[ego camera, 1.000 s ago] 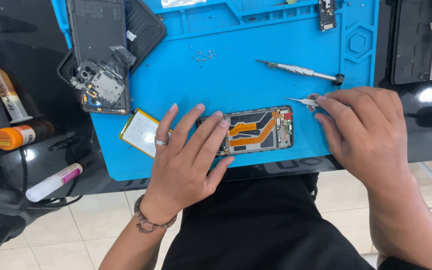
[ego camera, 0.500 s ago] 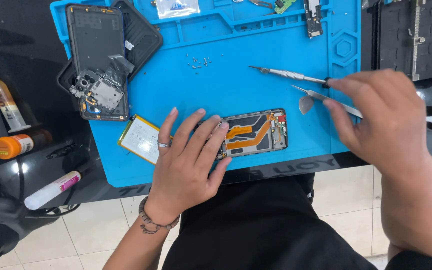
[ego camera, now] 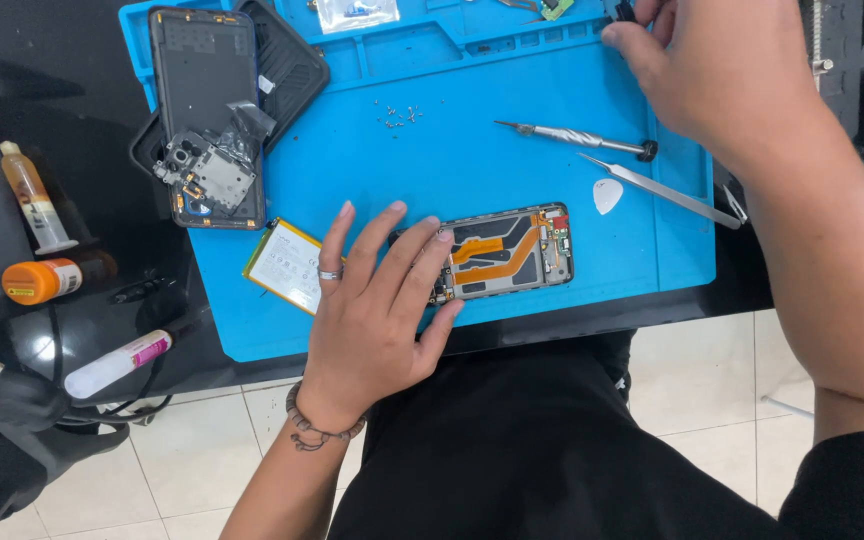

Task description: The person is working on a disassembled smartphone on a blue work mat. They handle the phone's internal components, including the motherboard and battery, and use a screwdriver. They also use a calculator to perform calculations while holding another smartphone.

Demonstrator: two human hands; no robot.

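Opened phone point(ego camera: 507, 252), orange flex cables exposed, left hand point(ego camera: 372, 310) steadying it

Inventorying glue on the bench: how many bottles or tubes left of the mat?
3: amber bottle upright at the far left, orange bottle lying below it, white tube lying nearest the edge. More may be out of frame.

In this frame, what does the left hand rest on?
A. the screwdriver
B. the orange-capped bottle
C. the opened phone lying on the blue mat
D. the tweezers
C: the left hand lies flat with its fingers spread over one end of the opened phone on the blue mat; the screwdriver and tweezers lie untouched farther off.
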